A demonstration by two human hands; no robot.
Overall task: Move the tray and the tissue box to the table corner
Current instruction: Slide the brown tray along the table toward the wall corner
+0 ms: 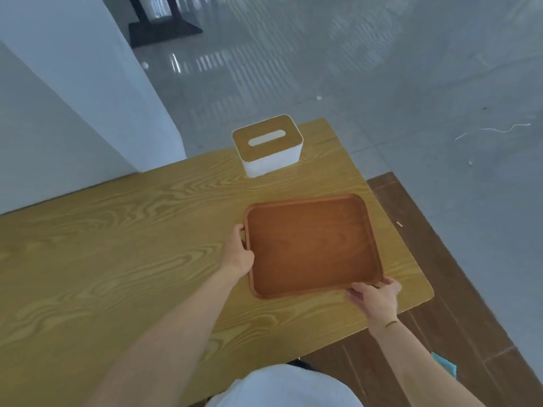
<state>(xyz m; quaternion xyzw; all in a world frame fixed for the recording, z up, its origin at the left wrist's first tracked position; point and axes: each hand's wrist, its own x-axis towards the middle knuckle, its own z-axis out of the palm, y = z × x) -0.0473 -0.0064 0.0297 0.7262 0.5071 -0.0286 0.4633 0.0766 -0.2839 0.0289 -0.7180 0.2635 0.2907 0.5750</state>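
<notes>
Head view: tray (313,245) gripped at two edges by both hands, on the table (117,259) near its right end.

The reddish-brown wooden tray is seen flat on the light wood-grain table, empty, its rim clasped on the left side by the left hand (239,251), fingers curled closed around the rim with the thumb on top. The near right corner is pinched by the right hand (377,299), fingers (357,290) laid along the rim and partly tucked under it. Beyond the fingertips of both hands, well apart from the tray, the tissue box (269,145) is seen upright at the far edge, white-sided with a wooden top and a slot. A grey glossy floor (382,69) is seen past the table.
</notes>
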